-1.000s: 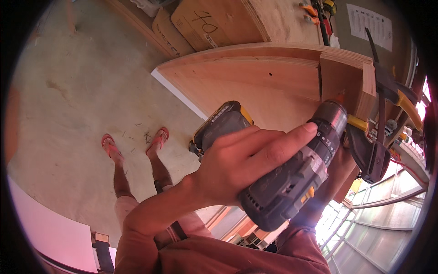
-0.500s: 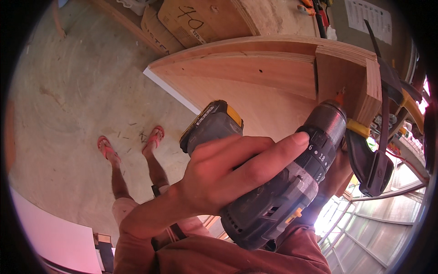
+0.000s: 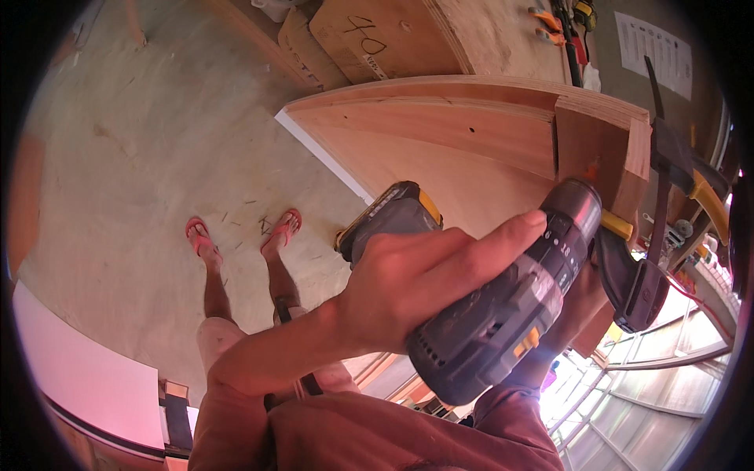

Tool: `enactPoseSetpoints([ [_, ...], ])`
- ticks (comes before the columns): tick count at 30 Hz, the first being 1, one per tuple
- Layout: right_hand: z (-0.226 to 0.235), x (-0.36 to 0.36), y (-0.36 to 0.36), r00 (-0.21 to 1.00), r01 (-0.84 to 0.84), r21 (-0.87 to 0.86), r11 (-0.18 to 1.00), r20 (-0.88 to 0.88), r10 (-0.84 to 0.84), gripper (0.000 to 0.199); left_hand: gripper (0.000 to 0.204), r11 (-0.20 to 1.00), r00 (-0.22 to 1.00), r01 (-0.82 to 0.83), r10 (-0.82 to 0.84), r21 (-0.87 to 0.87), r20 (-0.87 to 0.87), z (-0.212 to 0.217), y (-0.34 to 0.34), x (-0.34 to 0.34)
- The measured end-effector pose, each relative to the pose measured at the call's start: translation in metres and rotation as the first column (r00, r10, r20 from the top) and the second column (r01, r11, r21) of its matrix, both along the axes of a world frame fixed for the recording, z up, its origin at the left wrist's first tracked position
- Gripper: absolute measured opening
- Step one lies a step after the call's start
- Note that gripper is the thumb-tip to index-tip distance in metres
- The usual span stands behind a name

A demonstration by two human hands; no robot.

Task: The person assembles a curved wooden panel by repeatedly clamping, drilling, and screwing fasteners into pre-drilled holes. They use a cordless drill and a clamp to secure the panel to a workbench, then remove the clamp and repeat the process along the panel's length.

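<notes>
My left hand [image 3: 408, 286] is wrapped round the handle of a dark grey cordless drill [image 3: 479, 337], with one finger stretched along its side. The drill's black-and-yellow battery [image 3: 397, 212] sticks out beyond the hand. Its chuck [image 3: 577, 204] points at a wooden corner block [image 3: 589, 141] of a curved plywood frame [image 3: 440, 149]. An orange-lit spot shows at the chuck's end, but the bit itself is unclear. Behind the drill is my right hand [image 3: 591, 294], mostly hidden, with its fingers out of sight close to a black-and-yellow bar clamp [image 3: 640, 294].
Orange-handled tools [image 3: 547, 25] and a printed sheet [image 3: 653, 53] lie beyond the frame. Brown cardboard [image 3: 310, 51] stands at the far side. A white panel [image 3: 86, 369] is at the lower left. Small scraps lie on the concrete floor [image 3: 118, 188] near my feet.
The whole view has shifted slightly, placing frame and drill further right. The chuck's ridged surface, sharp before, now looks smeared as if spinning. My left hand keeps its hold on the drill.
</notes>
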State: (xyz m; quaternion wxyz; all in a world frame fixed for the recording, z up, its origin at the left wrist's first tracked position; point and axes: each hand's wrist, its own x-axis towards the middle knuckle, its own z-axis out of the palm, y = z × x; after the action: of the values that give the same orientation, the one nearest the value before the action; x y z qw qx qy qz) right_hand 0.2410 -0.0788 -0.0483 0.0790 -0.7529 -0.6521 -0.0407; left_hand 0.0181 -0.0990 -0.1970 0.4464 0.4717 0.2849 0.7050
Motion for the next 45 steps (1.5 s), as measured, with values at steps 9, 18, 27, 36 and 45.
enactPoseSetpoints([
  [9,-0.011,0.004,0.005,0.975,-0.221,0.107,0.969,-0.005,0.222,0.059,0.07,1.0,0.998,0.009,-0.007,-0.03,0.059,0.004,0.008,0.002],
  [18,-0.01,0.005,0.006,0.957,-0.278,0.097,0.956,0.111,0.267,0.054,0.08,0.995,0.986,0.053,-0.04,-0.079,0.163,0.006,0.005,0.009],
  [27,-0.018,-0.006,0.017,0.965,-0.229,0.155,0.961,-0.092,0.244,0.049,0.088,0.963,0.968,0.194,-0.157,-0.184,0.196,0.024,-0.017,-0.018],
  [36,-0.01,0.015,0.007,0.95,-0.271,0.1,0.957,0.188,0.249,0.05,0.077,0.888,0.993,0.023,-0.073,-0.46,-0.091,0.015,-0.121,-0.132],
  [45,-0.004,-0.01,0.009,0.986,-0.136,0.105,0.985,0.113,0.124,0.075,0.078,0.955,0.975,-0.119,0.061,-0.273,-0.212,0.049,0.034,-0.15],
])
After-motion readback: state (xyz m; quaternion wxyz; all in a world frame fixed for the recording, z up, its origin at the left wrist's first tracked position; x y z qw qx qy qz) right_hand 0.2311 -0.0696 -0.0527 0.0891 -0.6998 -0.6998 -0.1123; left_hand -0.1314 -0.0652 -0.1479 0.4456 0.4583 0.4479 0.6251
